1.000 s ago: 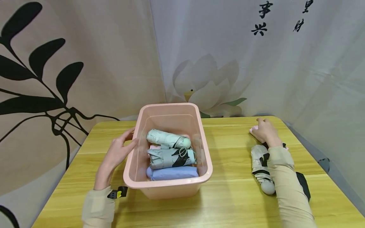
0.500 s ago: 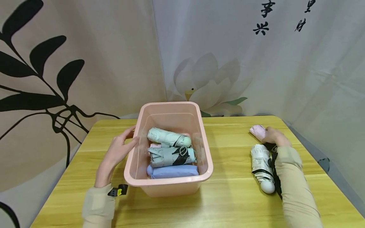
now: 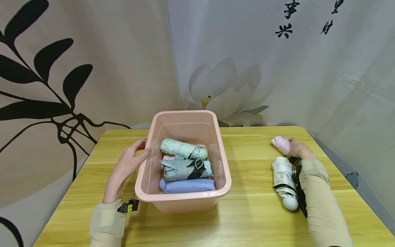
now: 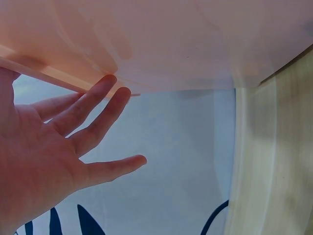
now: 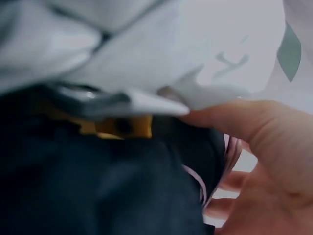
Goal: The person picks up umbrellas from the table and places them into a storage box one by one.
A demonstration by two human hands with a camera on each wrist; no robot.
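Observation:
A pink plastic bin point(image 3: 182, 198) stands on the table, holding several folded umbrellas. Inside lie a mint umbrella point(image 3: 179, 147), a grey-blue umbrella point(image 3: 177, 170) with a black strap, and a blue umbrella point(image 3: 189, 186). My left hand point(image 3: 129, 161) rests against the bin's left rim, its fingers spread and fairly straight along the outer wall in the left wrist view. At the right, my right hand point(image 3: 300, 150) grips a pale pink umbrella point(image 3: 280, 144); in the right wrist view its thumb and fingers lie on either side of dark, pink-edged fabric. A white umbrella point(image 3: 283, 175) lies just nearer.
A dark folded object point(image 3: 299, 192) lies beside the white umbrella, partly hidden by the right forearm. The wooden table point(image 3: 247, 192) reaches back to a printed curtain point(image 3: 129, 61).
My right hand has moved back and right along the pink umbrella, uncovering its far end, and now holds it. The right forearm shifted right over the dark object. The left hand stays at the bin.

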